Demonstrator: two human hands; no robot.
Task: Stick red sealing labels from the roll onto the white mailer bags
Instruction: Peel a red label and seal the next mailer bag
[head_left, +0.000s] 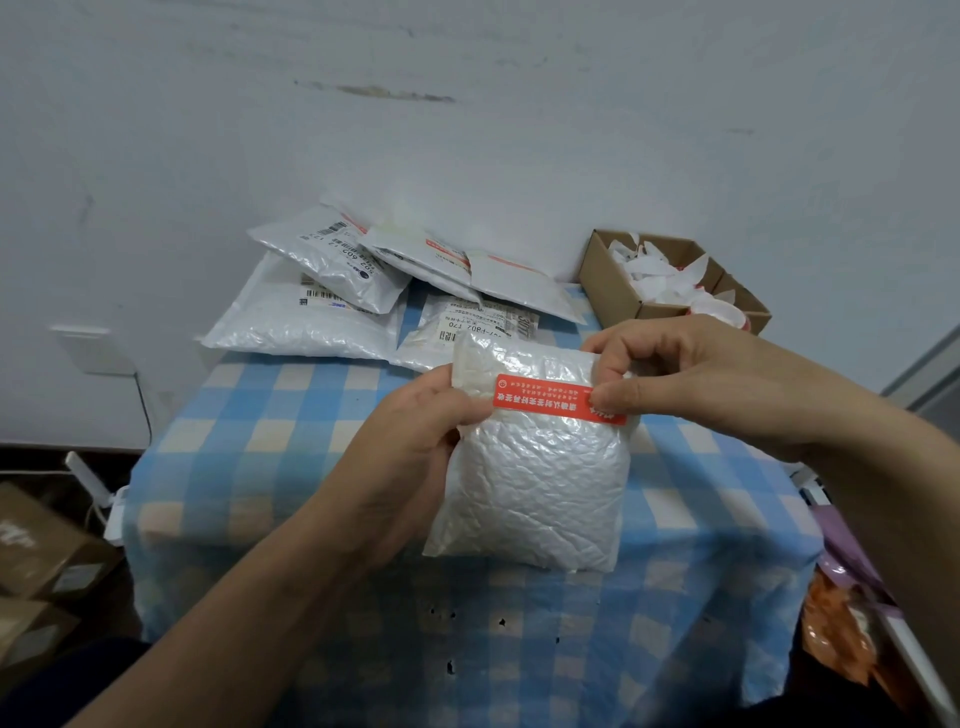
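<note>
— What colours are on your mailer bag (535, 483)?
— It's white with a crinkled, quilted pattern. Your label (548, 398) is red with white print.
— And under it?
— Your tablecloth (249, 457) is blue-and-white check with pale peach squares. Your box (608, 283) is brown.

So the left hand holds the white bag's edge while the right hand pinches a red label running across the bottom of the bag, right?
Not quite. The head view shows the red label running across the upper part of the white bag, not the bottom. The rest holds: the left hand holds the bag's edge and the right hand pinches the label's right end.
</note>
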